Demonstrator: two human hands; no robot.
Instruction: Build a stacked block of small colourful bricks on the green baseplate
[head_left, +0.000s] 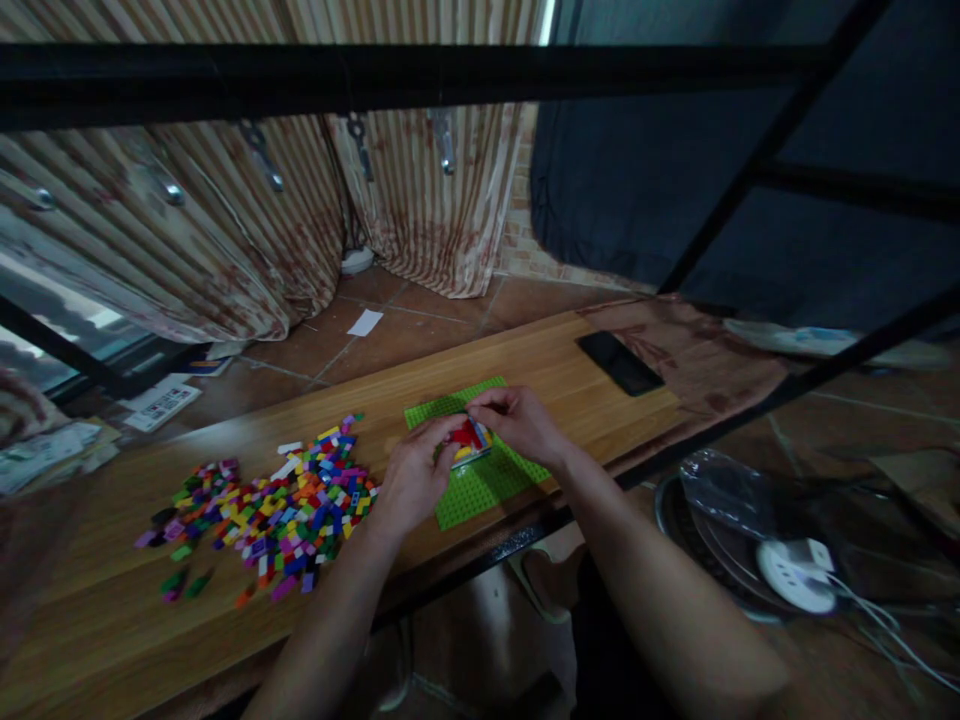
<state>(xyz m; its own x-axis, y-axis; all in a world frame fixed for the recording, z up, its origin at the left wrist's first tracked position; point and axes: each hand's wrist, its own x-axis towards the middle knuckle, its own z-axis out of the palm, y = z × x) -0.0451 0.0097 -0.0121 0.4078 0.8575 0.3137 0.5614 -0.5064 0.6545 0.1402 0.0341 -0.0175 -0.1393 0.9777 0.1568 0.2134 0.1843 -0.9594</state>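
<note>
A green studded baseplate (484, 497) lies on the wooden bench top, slightly turned. On it stands a small build of toy bricks (471, 438) with red, yellow, blue and white parts. My left hand (417, 470) has its thumb and fingers closed at the build's left side, covering part of it. At the upper right corner of the build my right hand (521, 422) is closed in a pinch, its fingertips against or just over the bricks. Whatever sits between those fingertips is too small to make out. Left of my left hand spreads a pile of loose toy bricks (289, 505) in many colours.
A black phone-like slab (619, 362) lies at the bench's right end. Dark metal bars (420, 75) cross above and to the right. On the floor at right are a white power strip (795, 575) with cables and a clear plastic bag (724, 490). Curtains (427, 210) hang behind.
</note>
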